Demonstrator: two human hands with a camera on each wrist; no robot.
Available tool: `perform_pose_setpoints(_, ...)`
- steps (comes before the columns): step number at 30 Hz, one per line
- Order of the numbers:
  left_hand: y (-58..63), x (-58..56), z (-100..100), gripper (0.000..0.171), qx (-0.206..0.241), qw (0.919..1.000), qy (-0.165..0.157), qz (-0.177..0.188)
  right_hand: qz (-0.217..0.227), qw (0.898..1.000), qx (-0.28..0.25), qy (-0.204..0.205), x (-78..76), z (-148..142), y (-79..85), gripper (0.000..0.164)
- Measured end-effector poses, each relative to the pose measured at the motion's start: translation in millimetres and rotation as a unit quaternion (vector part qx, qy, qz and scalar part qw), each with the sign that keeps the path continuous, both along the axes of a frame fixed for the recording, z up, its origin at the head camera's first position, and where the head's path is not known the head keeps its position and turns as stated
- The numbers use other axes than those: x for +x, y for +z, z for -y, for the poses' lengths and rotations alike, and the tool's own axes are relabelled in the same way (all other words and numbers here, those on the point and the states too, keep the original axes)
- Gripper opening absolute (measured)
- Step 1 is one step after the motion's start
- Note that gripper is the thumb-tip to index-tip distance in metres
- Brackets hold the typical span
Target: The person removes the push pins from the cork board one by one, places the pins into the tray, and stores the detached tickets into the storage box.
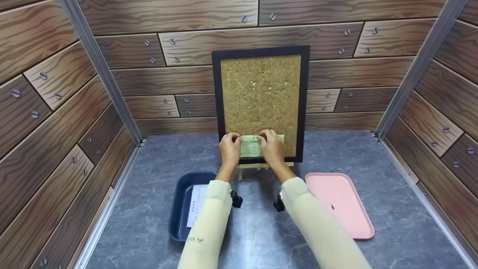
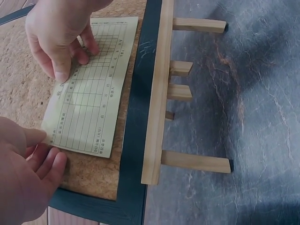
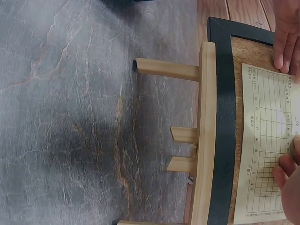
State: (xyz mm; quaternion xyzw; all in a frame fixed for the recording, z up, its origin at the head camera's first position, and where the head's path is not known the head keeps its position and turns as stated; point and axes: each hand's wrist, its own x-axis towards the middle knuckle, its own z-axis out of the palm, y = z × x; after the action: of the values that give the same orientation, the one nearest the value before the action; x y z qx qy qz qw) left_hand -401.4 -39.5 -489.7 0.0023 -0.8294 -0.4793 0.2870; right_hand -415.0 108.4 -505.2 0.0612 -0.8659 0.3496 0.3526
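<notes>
A pale green printed receipt slip (image 1: 249, 146) lies against the lower part of a black-framed corkboard (image 1: 261, 101). At the slip's upper left corner, my left hand (image 1: 230, 149) pinches it, thumb and fingertips right at the edge, as the left wrist view shows (image 2: 23, 173). My right hand (image 1: 272, 147) holds the slip along its top edge, right of the middle, with bent fingers over the printed grid. From the right wrist, the slip (image 3: 265, 140) looks flat on the cork, and my right hand (image 3: 293, 192) is partly out of frame.
The board leans on a small wooden easel (image 2: 157, 93). At the left stands a dark blue tray (image 1: 173, 209) with white printed papers (image 1: 197, 201) inside. To the right, a pink tray (image 1: 347, 224) carries a tiny metallic item (image 1: 333, 206). Plank-patterned walls surround the grey marbled tabletop.
</notes>
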Motion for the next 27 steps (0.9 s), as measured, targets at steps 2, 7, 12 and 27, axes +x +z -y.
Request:
perform_pose_setpoints(2,0.4,-0.7,0.2,0.006,0.004,1.0,-0.003,0.006,0.001,1.0,0.001,0.002,-0.4,-0.5,-0.3,0.012)
perform_pose_setpoints(7,1.3,-1.2,0.6,0.006,0.021,0.9996,-0.013,0.015,0.006,1.0,0.009,-0.003,-0.5,-1.5,-0.1,0.011)
perform_pose_setpoints(12,0.4,-2.0,2.3,0.008,0.038,0.9988,-0.022,0.02,0.018,1.0,0.024,-0.01,1.2,-1.1,0.7,0.01)
perform_pose_setpoints(27,4.2,0.1,2.4,0.008,0.068,0.9961,-0.053,0.022,0.002,0.999,-0.007,0.052,8.9,-3.2,-7.4,0.009)
